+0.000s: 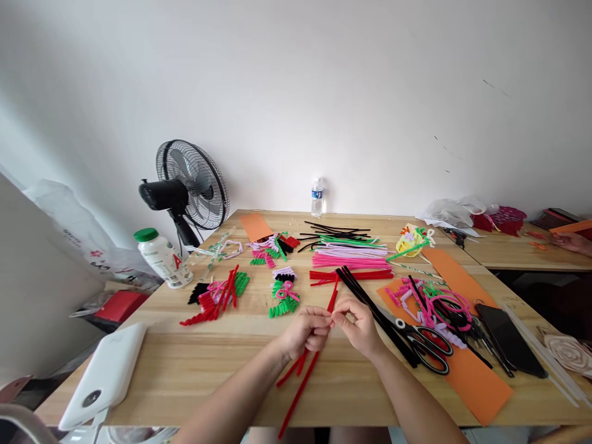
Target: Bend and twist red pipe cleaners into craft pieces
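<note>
Indoors, both hands' grip pinches red pipe cleaners (308,364) above cluttered wooden table (194,370).

Bright, even daylight fills the frame; shadows stay soft and faint, focus is sharp, and wide-angle distortion bends the edges.

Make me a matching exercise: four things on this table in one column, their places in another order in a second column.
Things:
1. fan
2. water bottle
3. scissors
4. red pipe cleaner

Places:
A. on the orange paper, right of the hands
B. beyond the table's far left corner
C. pinched between the left hand and right hand
D. far edge, by the wall

Pairs: 1-B, 2-D, 3-A, 4-C
</note>
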`<state>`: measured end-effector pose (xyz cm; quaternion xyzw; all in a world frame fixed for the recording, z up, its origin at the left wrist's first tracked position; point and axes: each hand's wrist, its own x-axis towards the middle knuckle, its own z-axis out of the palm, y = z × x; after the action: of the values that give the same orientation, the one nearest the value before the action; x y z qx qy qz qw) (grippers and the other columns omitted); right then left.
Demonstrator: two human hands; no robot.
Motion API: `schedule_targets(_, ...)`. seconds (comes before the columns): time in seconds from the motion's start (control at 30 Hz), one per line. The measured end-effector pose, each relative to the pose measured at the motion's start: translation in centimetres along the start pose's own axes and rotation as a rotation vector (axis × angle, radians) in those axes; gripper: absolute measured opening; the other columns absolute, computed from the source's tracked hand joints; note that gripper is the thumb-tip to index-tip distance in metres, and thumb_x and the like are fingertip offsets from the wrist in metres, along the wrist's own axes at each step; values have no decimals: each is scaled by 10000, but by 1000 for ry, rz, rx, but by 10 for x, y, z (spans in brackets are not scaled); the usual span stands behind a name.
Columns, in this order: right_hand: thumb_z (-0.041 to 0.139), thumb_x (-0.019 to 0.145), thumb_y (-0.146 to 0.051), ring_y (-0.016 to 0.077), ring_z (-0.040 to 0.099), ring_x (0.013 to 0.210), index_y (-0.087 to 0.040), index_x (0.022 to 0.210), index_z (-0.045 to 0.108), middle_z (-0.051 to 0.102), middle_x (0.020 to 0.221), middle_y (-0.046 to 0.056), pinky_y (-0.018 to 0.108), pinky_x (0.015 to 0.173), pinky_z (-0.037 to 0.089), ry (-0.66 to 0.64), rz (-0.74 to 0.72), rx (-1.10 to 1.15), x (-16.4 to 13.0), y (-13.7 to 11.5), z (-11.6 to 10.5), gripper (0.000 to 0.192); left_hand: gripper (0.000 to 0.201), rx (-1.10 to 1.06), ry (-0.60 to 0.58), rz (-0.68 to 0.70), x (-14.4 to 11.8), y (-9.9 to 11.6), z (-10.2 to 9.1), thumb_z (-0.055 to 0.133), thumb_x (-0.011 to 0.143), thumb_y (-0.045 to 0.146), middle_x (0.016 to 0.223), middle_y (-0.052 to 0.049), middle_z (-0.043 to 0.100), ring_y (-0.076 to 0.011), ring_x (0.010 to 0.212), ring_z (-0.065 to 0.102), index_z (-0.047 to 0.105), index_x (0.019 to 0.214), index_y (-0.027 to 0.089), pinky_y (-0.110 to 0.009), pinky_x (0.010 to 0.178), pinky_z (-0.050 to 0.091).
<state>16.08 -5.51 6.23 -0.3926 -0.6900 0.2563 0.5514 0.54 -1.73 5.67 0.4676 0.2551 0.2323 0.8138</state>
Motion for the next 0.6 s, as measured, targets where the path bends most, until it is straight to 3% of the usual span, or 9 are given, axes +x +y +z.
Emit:
schedule_targets(0.1,575,828,-261,159,548,660,-197,697,569,568,673,13,291,634,450,7,14,29,0,0,0,146,226,-140,-134,-111,1,1,-1,644,660,334,426,122,214,-18,332,71,493,692,169,-178,342,69)
schedule_targets(0.17,570,830,-284,155,537,646,-194,690,566,562,674,14,282,606,443,56,70,-9,1,4,1,167,249,-69,-40,2,3,-1,3,651,676,359,467,95,331,-22,338,162,499,715,166,-177,346,118)
schedule_targets(0.23,574,824,-307,155,525,644,-190,680,569,560,676,18,276,589,436,93,106,-73,2,9,2,186,285,82,139,191,3,-3,7,685,662,378,552,51,452,-31,405,296,526,712,147,-174,380,197)
schedule_targets(0.3,585,816,-319,159,521,661,-190,673,575,561,683,21,280,601,437,90,97,-104,3,11,1,193,317,176,237,291,3,-4,10,709,641,398,564,36,480,-39,455,344,550,692,129,-173,408,230)
schedule_targets(0.47,601,816,-319,169,535,707,-194,650,585,557,686,22,315,694,445,2,21,-3,4,5,-5,208,318,-50,35,61,0,-2,6,720,633,393,408,93,332,-9,323,175,557,682,123,-172,344,88)
schedule_targets(0.6,600,818,-321,176,536,705,-199,644,580,551,666,19,329,704,444,-23,-7,54,2,1,-3,213,247,-180,-160,-83,-3,0,0,706,661,316,392,102,304,2,295,121,581,726,113,-161,322,53)
